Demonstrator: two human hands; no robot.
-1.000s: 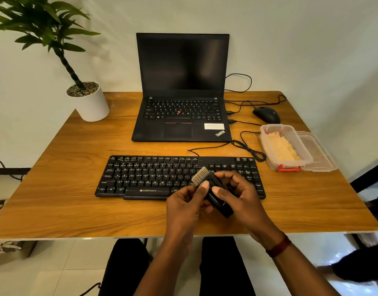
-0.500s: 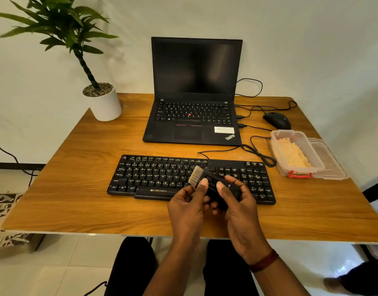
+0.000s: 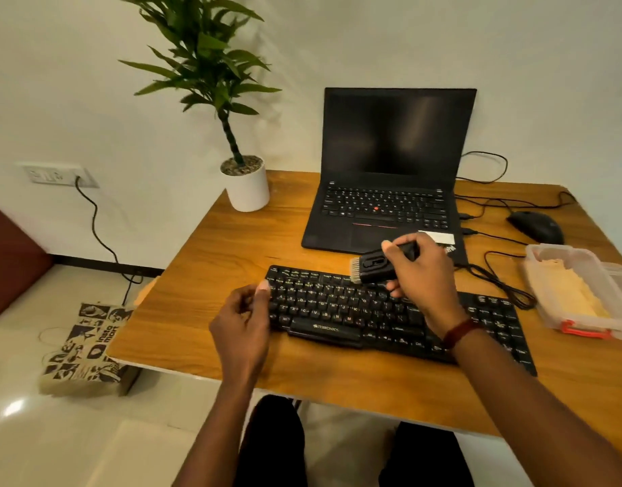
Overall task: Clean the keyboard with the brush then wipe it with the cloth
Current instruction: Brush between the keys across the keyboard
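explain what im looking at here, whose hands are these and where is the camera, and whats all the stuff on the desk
There is no machine here: these are a person's two bare hands, filmed by one wide-angle camera worn on their head, looking forward and down. That is why the arms reach in from the bottom edge.

The right hand grips a small black brush, with its pale bristles at the top row of the black keyboard. The left hand holds nothing and sits at the keyboard's left end.

Also on the wooden desk: an open laptop with a dark screen, a potted plant, a black mouse with its cables, and a clear plastic box with a yellowish cloth inside, not yet used.
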